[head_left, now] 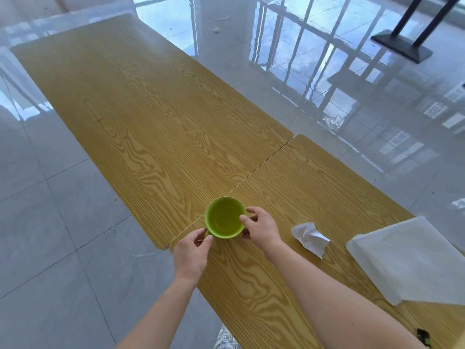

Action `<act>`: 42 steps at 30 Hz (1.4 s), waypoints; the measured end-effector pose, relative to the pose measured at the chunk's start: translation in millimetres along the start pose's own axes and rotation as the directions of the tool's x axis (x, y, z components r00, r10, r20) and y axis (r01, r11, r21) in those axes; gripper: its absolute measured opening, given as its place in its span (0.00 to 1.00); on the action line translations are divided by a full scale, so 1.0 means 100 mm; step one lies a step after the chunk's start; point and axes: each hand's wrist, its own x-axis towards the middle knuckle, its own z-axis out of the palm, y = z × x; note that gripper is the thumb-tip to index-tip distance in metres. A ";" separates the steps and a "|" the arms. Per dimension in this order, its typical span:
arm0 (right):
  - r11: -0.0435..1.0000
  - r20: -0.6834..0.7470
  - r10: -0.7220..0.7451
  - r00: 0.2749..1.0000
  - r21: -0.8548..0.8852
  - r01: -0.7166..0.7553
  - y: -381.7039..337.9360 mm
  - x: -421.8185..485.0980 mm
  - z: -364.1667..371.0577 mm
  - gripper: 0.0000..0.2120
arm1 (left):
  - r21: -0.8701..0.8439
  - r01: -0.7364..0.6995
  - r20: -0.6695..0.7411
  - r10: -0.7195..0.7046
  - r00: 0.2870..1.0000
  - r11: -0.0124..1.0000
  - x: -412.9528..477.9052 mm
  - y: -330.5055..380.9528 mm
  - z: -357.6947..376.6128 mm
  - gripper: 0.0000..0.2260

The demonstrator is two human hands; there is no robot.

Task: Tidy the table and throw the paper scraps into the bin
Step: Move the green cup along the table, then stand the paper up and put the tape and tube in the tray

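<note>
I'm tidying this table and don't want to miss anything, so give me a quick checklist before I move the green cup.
1. Grip on the green cup: ok, the left hand and the right hand both hold it.
2. Cup contents: ok, it looks empty.
3. A hand free for the paper: not ok, both are on the cup.
4. Crumpled paper scrap binned: not ok, it lies on the table to the right of the cup.
5. Bin located: cannot tell, none is in view.
6. Floor litter: not ok, a clear wrapper lies on the floor beyond the table.
</note>
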 end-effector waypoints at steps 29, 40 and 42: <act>0.978 -0.193 -0.078 0.978 -0.205 0.037 0.58 -0.97 -0.88 0.17 | 0.470 -0.657 0.465 0.467 0.752 0.589 -0.67 0.55 0.45 0.23; 0.987 -0.419 0.041 0.907 -0.122 -0.101 1.17 -1.69 -1.48 0.17 | 0.334 -0.779 0.648 0.471 0.598 0.530 -1.02 0.88 1.05 0.23; 0.987 -0.452 0.068 0.889 -0.099 -0.126 1.26 -1.81 -1.56 0.17 | 0.315 -0.788 0.668 0.466 0.580 0.529 -1.08 0.93 1.14 0.23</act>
